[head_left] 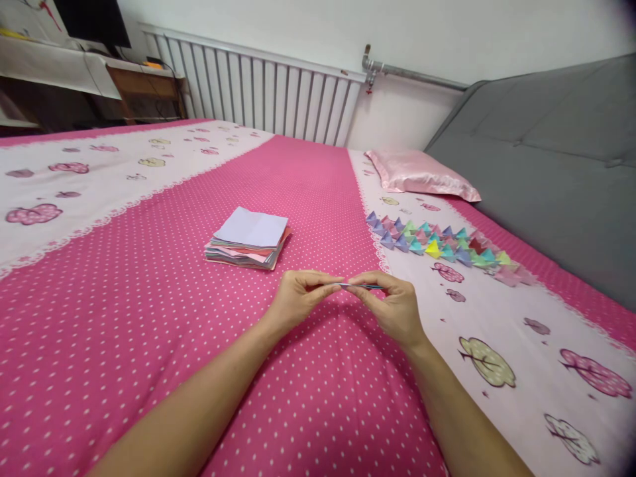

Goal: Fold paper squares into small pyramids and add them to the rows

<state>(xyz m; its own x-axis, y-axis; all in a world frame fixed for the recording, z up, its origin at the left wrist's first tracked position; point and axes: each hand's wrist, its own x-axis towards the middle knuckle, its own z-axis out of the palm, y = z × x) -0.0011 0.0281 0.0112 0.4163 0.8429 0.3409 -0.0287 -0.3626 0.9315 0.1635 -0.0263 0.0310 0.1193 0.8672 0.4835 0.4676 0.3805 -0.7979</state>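
Between my two hands is a small piece of folded paper [344,285], seen almost edge-on, with a bluish edge showing. My left hand [298,295] pinches its left end between thumb and fingers. The other end is pinched by my right hand [392,301], whose fingers hide much of the paper. Both hands are raised over the pink dotted bedspread, fingertips close together. Beyond my left hand lies a stack of square coloured paper [251,228], a pale lilac sheet on top. Rows of folded paper pieces [433,249] in many colours stand to the right of my right hand.
The bedspread [318,172] spreads all around, pink with white printed bands. A pink satin pillow [420,175] lies at the back right, near a grey padded headboard [551,132]. A white radiator [258,86] lines the wall. A desk [144,86] with a monitor [94,23] stands at the back left.
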